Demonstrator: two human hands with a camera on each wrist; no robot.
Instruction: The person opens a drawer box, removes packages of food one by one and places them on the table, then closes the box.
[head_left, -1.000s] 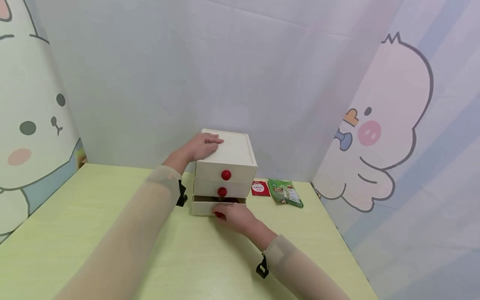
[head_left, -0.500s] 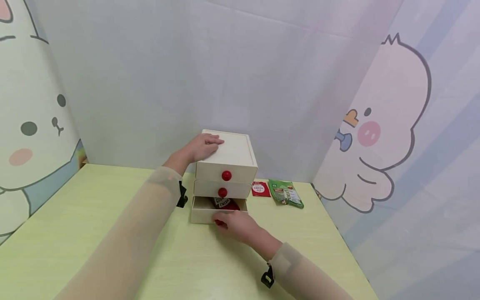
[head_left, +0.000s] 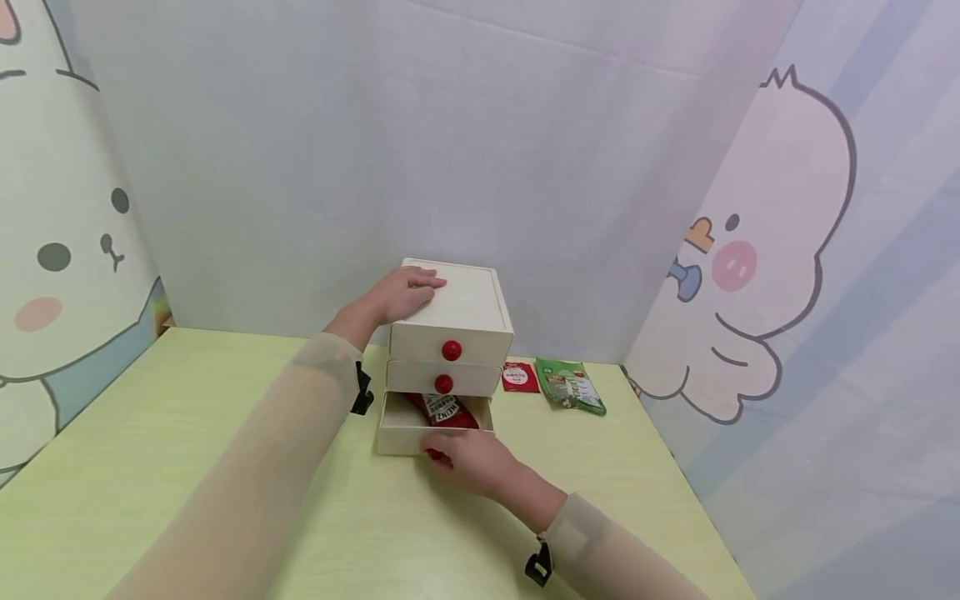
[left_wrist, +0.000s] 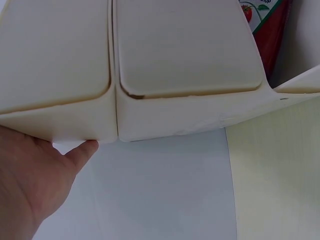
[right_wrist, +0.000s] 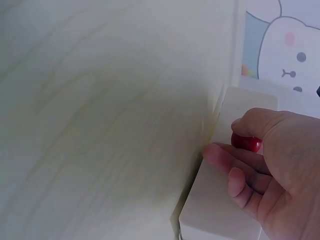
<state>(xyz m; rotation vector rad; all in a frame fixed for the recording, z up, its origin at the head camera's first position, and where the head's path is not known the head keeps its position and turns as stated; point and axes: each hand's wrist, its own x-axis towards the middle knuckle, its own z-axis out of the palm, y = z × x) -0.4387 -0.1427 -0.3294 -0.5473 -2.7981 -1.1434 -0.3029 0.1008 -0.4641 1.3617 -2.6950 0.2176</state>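
A small white drawer unit [head_left: 474, 304] with three stacked drawers stands on the table. My left hand [head_left: 405, 294] rests flat on its top near the left edge; the thumb lies against the side in the left wrist view. Down at the front, my right hand [head_left: 474, 458] pinches the round red knob [right_wrist: 247, 143] of the bottom drawer [head_left: 397, 441], which is pulled out. Inside that drawer lies a red Heinz ketchup packet [head_left: 447, 411], partly hidden under the drawer above. The upper two drawers look closed, each with a red knob [head_left: 444, 384].
To the right of the unit lie a small red packet [head_left: 520, 377] and a green food packet [head_left: 571, 386]. The pale yellow-green table [head_left: 360, 533] meets a light curtain [head_left: 300, 167] behind the unit. Cartoon figures are printed on the side curtains.
My right hand has drawn the bottom drawer outward, towards me, by its knob. The ketchup packet has come into sight inside. My left hand has stayed on top of the unit.
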